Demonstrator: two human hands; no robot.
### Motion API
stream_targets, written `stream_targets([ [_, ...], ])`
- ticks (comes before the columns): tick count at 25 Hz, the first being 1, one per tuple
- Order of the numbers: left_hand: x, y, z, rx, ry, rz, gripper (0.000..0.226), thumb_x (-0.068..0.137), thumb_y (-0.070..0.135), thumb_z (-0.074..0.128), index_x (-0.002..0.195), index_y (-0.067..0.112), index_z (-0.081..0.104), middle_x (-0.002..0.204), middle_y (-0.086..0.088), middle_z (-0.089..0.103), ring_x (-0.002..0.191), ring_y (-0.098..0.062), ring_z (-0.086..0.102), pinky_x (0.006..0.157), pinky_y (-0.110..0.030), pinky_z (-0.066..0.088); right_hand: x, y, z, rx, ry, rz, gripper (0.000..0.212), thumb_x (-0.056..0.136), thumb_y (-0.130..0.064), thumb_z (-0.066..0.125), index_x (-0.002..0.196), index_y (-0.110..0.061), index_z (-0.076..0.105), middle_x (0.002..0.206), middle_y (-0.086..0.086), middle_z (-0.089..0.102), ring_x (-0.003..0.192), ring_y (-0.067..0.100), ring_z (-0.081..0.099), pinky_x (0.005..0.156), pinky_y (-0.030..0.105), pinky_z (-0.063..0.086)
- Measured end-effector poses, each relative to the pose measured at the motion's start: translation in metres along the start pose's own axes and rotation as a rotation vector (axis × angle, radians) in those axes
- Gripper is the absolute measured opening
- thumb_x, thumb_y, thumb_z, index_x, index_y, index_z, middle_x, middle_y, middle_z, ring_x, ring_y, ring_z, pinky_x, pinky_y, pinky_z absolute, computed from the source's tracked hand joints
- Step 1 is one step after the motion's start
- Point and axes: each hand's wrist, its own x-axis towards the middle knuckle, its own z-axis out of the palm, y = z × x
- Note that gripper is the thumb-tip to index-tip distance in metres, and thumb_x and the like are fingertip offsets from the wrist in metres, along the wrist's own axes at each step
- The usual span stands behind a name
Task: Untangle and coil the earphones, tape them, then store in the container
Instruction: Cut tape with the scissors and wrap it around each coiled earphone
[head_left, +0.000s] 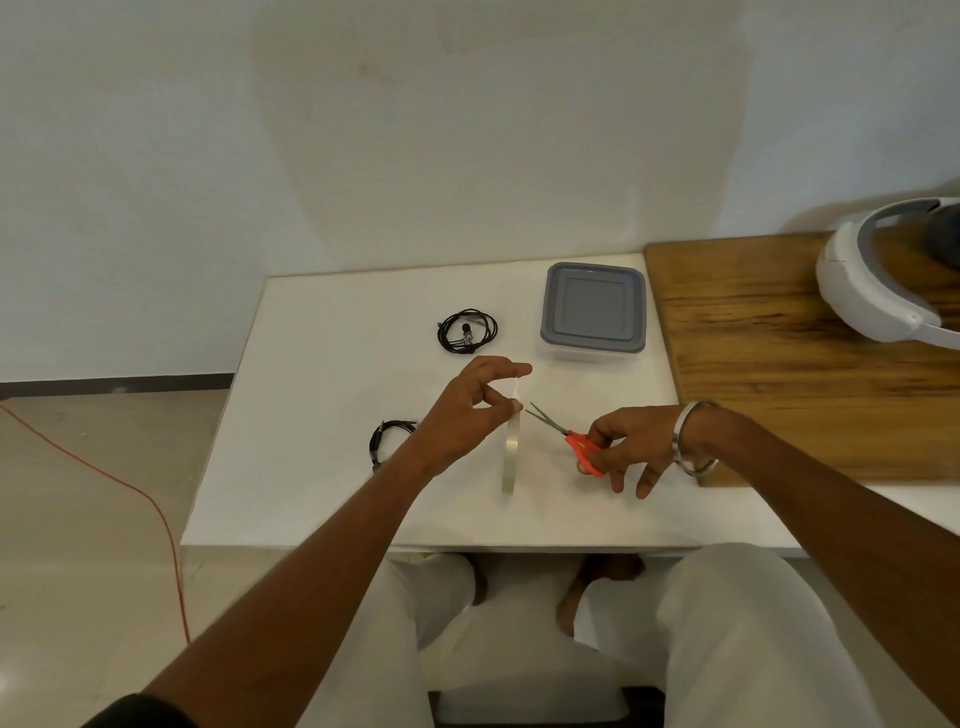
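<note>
So there are two sets of black earphones on the white table (322, 364): one coiled bundle (467, 331) sits just above the middle of the frame, a bit left of the container, and a second black bundle (387, 441) lies lower and further left, partly hidden behind the left wrist. Both look wound up, but it's too small to tell whether either has tape on it. The container (592, 307) is a clear square tub with a grey lid on it, at the far side of the table, right of the first coil and next to the wooden board. Dead centre, the left hand (470, 410) pinches the end of a strip of clear tape (511, 447) between thumb and fingertip, holding it up so the strip runs down toward the table; the roll itself is hard to make out. Just right of that, the right hand (631, 447) grips a pair of orange-handled scissors (569, 439), blades slightly parted and pointing up-left at the tape close to the pinch, not quite touching as far as I can tell. There's a metal bangle (693, 439) on the right wrist. The wooden board (779, 364) fills the right side, with a white headset (878, 280) on it at the upper right edge. An orange cable (156, 514) snakes across the floor at lower left.
</note>
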Motion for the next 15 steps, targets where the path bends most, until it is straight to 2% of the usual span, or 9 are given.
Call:
stream_targets([
  [3, 0.001, 0.001, -0.002, 0.009, -0.032, 0.01, 0.042, 0.087, 0.002, 0.065, 0.123, 0.025, 0.061, 0.128, 0.009, 0.051, 0.082, -0.007, 0.066, 0.084, -0.005, 0.043, 0.002, -0.006, 0.001, -0.019, -0.026, 0.017, 0.025, 0.091, -0.024, 0.059, 0.112, -0.011, 0.054, 0.111, 0.013, 0.063, 0.086, 0.02, 0.064, 0.084, 0.041, 0.056],
  [6, 0.002, 0.002, -0.008, 0.007, -0.065, -0.012, 0.044, 0.087, 0.002, 0.066, 0.121, 0.028, 0.06, 0.124, 0.014, 0.05, 0.079, 0.0, 0.064, 0.081, -0.008, 0.046, 0.005, -0.008, 0.002, 0.001, -0.021, 0.005, 0.019, 0.092, -0.027, 0.056, 0.106, -0.014, 0.055, 0.109, 0.01, 0.062, 0.083, 0.019, 0.063, 0.08, 0.038, 0.056],
  [9, 0.002, 0.003, -0.01, 0.001, -0.086, -0.035, 0.044, 0.087, 0.003, 0.066, 0.121, 0.031, 0.061, 0.124, 0.014, 0.05, 0.077, 0.0, 0.06, 0.08, -0.008, 0.047, 0.005, -0.009, 0.0, 0.019, -0.013, -0.009, 0.015, 0.093, -0.026, 0.054, 0.103, -0.015, 0.056, 0.098, 0.005, 0.06, 0.082, 0.019, 0.062, 0.079, 0.038, 0.056],
  [15, 0.002, 0.006, -0.003, 0.053, -0.146, -0.067, 0.049, 0.086, -0.004, 0.063, 0.123, 0.029, 0.061, 0.125, 0.013, 0.049, 0.08, -0.006, 0.056, 0.077, -0.006, 0.047, 0.01, -0.02, 0.001, -0.066, -0.044, -0.012, 0.018, 0.092, -0.03, 0.055, 0.105, -0.017, 0.054, 0.096, 0.002, 0.06, 0.078, 0.016, 0.062, 0.074, 0.034, 0.055],
])
